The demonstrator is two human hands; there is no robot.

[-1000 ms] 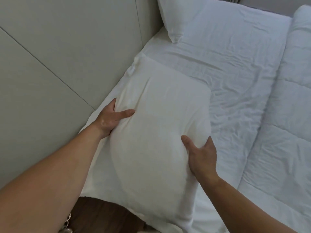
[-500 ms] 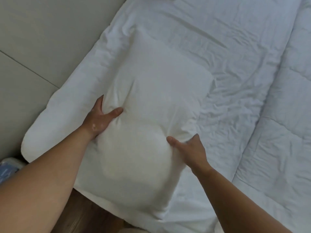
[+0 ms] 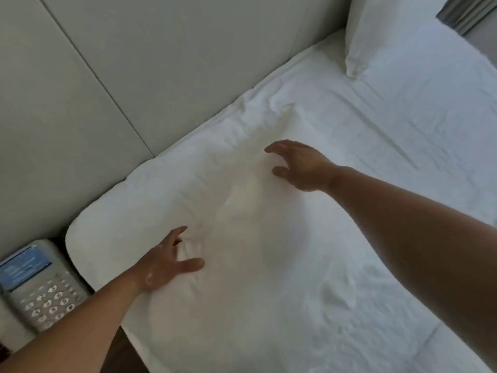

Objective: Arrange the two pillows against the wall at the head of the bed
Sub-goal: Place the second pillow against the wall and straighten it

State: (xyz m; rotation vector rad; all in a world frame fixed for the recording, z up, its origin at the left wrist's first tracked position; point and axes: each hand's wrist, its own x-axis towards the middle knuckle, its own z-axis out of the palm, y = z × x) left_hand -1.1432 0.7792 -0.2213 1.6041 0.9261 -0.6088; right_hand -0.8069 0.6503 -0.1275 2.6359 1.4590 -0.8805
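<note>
A pillow is laid flat on the bed beside the wall. It is pressed by the left hand and right hand, fingers spread, nothing grasped. Writing on the telephone left of the pillow is too blurred to be read.

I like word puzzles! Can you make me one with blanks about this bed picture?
The near pillow lies ____ on the bed.
The far pillow leans against the ____.
Beside the bed sits a ____ with number buttons.
The left hand and right hand both have their fingers ____.

Missing words: flat; wall; telephone; open
</note>
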